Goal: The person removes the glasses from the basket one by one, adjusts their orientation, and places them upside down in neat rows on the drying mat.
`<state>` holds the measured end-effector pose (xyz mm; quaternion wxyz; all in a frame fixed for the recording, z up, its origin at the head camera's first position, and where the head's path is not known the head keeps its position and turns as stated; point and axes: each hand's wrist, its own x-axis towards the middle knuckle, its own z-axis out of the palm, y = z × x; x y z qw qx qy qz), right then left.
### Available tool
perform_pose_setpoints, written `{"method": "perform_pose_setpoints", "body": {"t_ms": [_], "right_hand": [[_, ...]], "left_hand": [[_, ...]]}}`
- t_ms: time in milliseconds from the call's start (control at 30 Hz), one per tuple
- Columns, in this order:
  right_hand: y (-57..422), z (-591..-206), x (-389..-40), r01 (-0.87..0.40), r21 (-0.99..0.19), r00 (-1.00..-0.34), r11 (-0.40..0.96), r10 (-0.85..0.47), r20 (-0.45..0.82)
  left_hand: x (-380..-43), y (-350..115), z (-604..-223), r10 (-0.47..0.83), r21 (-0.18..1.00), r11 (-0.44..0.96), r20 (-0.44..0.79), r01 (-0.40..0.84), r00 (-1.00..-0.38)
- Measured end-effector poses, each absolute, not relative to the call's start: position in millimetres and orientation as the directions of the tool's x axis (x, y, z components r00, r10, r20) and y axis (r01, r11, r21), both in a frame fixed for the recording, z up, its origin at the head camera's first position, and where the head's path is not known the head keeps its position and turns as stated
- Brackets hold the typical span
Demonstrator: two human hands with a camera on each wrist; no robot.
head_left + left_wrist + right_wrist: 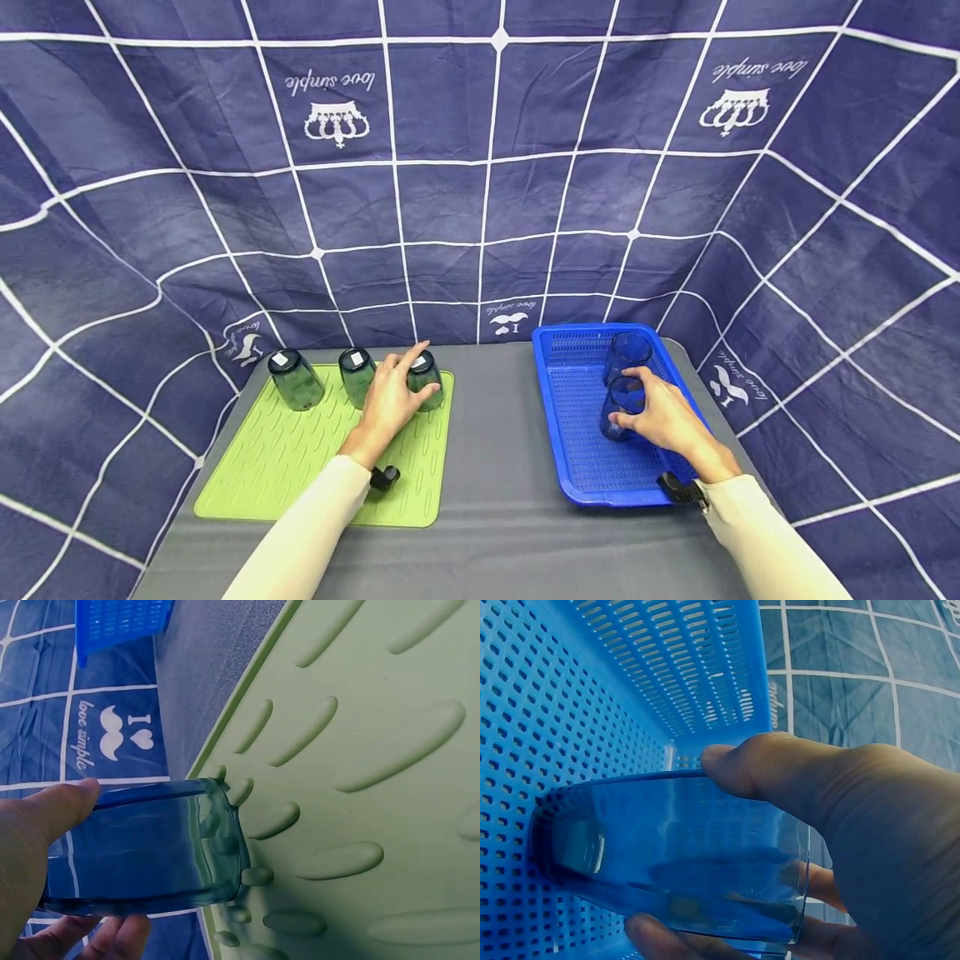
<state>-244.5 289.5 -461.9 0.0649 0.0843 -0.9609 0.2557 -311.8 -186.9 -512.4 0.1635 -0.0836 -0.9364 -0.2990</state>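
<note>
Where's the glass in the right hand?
In the head view, the held glass is at right, inside the blue basket, nearer the camera than the second glass.

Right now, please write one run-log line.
left hand: holds rightmost mat glass | right hand: holds nearer basket glass | green mat: three glasses | blue basket: two glasses

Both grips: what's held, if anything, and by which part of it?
Right grip: nearer glass in the blue basket, by its upper sides. Left grip: around the rightmost inverted glass, near its base; whether it's actually holding can't be told.
</note>
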Motion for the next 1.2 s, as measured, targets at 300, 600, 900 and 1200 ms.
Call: {"method": "perform_pose_setpoints", "body": {"t_ms": [300, 600, 900, 1200], "right_hand": [[288.2, -464.0, -241.0, -0.202, -0.474, -0.973, 0.857, -0.122, 0.194], [286.8, -462.9, -242.0, -0.190, -0.490, -0.976, 0.851, -0.112, 0.184], [284.9, -461.6, -240.6, -0.188, -0.489, -0.977, 0.852, -0.111, 0.182], [283.2, -461.7, -238.4, -0.196, -0.483, -0.976, 0.853, -0.120, 0.184]], "left_hand": [[-314.7, -186.7, -513.2, 0.054, 0.531, 0.808, 0.362, 0.254, -0.930], [-314.8, -187.1, -515.2, 0.043, 0.534, 0.812, 0.352, 0.238, -0.935], [-313.7, -186.4, -514.8, 0.038, 0.540, 0.809, 0.348, 0.233, -0.937], [-313.5, -187.0, -518.2, 0.031, 0.534, 0.812, 0.364, 0.236, -0.931]]}}
